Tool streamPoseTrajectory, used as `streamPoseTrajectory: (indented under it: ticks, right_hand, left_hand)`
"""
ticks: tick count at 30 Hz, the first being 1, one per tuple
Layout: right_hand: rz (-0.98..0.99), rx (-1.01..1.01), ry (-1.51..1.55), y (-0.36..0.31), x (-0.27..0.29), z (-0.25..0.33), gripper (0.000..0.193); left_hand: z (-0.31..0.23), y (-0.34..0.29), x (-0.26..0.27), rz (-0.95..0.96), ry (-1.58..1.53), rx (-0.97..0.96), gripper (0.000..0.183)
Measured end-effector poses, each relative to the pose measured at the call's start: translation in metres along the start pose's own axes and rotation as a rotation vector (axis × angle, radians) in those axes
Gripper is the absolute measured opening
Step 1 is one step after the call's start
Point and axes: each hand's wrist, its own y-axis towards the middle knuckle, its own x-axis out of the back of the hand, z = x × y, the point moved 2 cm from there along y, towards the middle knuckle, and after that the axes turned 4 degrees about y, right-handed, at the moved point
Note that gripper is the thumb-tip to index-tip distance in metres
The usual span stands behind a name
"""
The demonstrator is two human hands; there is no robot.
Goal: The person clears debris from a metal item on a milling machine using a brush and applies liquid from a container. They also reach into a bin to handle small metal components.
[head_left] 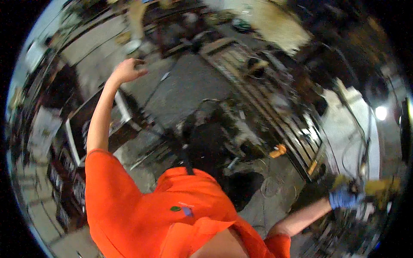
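Observation:
My left hand (130,70) is bare and stretched out ahead on the left, over the floor. Its fingers are apart and slightly bent, with nothing between them. Far out on the right, my right hand (344,198) wears a blue glove. Its fingers look curled round a small dark thing (355,187), too blurred to name. A dark cable (365,157) hangs down close to that hand. Something yellow (384,187) lies just beyond the glove.
A slatted metal frame (262,103) runs diagonally at the right, with an orange object (278,151) at its near side. A white-edged open box (77,144) stands at left. Thin wire (275,189) lies coiled on the floor. A white sheet (355,129) stands on the right.

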Motion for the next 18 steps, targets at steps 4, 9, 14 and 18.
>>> streamPoseTrajectory:
  ticks: [4, 9, 14, 18]
  right_hand:
    - [0.172, 0.496, -0.434, -0.016, -0.033, 0.02, 0.014]
    - [0.192, 0.792, -1.078, 0.021, -0.015, 0.011, 0.013]
    - [0.227, 0.619, -0.892, 0.028, -0.023, 0.027, 0.006]
    - [0.234, 0.196, -0.229, 0.035, -0.029, 0.034, 0.015]
  left_hand:
    - [0.092, -0.081, 0.008, -0.08, -1.208, 0.366, 0.036]
    - [0.204, -0.145, -0.111, 0.232, -0.143, 0.299, 0.05]
    - [0.159, -0.12, -0.155, 0.382, -0.227, 0.374, 0.045]
    - [0.163, -0.085, -0.197, 0.327, -0.013, 0.354, 0.039]
